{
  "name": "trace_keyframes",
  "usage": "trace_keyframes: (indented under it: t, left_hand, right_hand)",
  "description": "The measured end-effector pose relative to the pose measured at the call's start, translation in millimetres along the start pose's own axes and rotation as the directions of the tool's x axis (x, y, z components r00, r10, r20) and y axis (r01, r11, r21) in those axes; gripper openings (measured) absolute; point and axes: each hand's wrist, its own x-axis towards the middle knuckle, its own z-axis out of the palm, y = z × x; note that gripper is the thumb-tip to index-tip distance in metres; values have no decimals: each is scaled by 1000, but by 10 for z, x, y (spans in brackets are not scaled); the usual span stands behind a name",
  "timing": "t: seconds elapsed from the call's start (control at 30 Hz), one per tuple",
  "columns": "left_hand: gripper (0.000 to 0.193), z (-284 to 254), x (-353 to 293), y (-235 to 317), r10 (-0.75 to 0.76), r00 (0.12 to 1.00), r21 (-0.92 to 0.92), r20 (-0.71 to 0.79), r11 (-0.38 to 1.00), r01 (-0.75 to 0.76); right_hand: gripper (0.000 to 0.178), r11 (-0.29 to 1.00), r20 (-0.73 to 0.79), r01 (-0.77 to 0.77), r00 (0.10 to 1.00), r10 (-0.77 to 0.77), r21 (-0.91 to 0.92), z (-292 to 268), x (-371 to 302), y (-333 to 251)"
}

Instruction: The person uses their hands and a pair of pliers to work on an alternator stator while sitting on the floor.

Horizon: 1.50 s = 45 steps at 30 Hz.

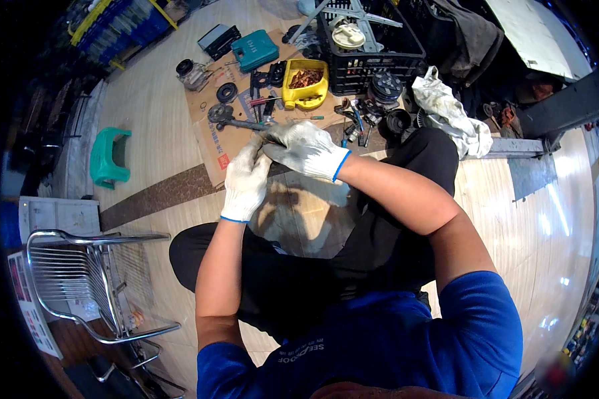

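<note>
In white knit gloves with blue cuffs, my hands meet above the near edge of the cardboard. My left hand [247, 176] is closed, with its fingertips drawn together against the right one. Curled in from the right, my right hand [303, 147] is closed too, its grey-stained fingers touching the left. Whatever they pinch is hidden by the gloves. A dark metal rod with a rounded head [221, 114] runs up to the fingers; I cannot tell whether it is held or lies behind them. Beyond is a cut-open yellow jug [319, 96] holding small copper-brown pieces.
Flattened cardboard [206, 143] bears a teal case [255, 50], a black ring [227, 92] and several tools. A black crate [373, 80] stands behind, with a white cloth [446, 113] to its right. At left are a green stool [108, 157] and a metal chair [66, 279].
</note>
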Motion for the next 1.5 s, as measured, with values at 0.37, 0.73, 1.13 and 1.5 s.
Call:
trace_keyframes:
  t: [0.37,0.73,1.13,1.5]
  left_hand:
    - [31,38,77,-257,-305,952,-634,5,736,238]
    - [34,-22,58,-131,-283,959,-610,16,757,233]
    - [28,-97,61,-36,-361,924,-933,126,274,234]
    - [24,-117,80,-72,-302,948,-990,101,61,126]
  right_hand:
    - [18,976,-21,76,996,-82,-206,-63,-78,-237]
    - [18,914,38,238,970,-239,-329,-109,-75,-192]
    - [30,997,76,-19,997,13,76,-118,-35,-220]
    - [21,998,119,-44,992,50,-53,8,-113,-319]
